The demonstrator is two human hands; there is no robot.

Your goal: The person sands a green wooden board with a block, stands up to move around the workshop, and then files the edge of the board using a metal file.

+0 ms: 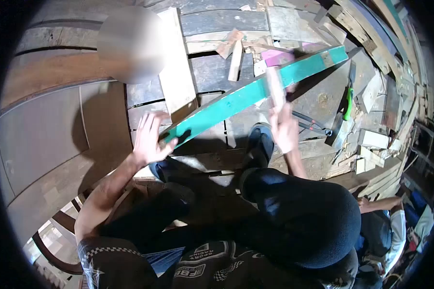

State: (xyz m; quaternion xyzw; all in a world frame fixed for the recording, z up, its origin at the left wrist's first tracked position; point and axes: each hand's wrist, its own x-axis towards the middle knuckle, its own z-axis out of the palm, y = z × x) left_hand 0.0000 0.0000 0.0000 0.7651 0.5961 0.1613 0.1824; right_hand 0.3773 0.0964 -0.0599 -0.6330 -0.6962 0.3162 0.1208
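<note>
A long green-painted board (222,108) runs diagonally across the floor from lower left to upper right. My left hand (150,137) is at its near-left end, fingers stretched out and thumb at the board's edge. My right hand (284,127) is closed around the lower end of a pale wooden piece (275,85), blurred by motion, which overlaps the right part of the board. A pair of pincers (316,126) lies on the floor just right of this hand.
A saw with a green handle (348,103) lies to the right. Wood offcuts (372,139) pile up beyond it. A pale plank (176,62) and a small wood piece (235,61) lie ahead. Brown panelling (103,125) stands left. Another person's arm (381,204) shows at lower right.
</note>
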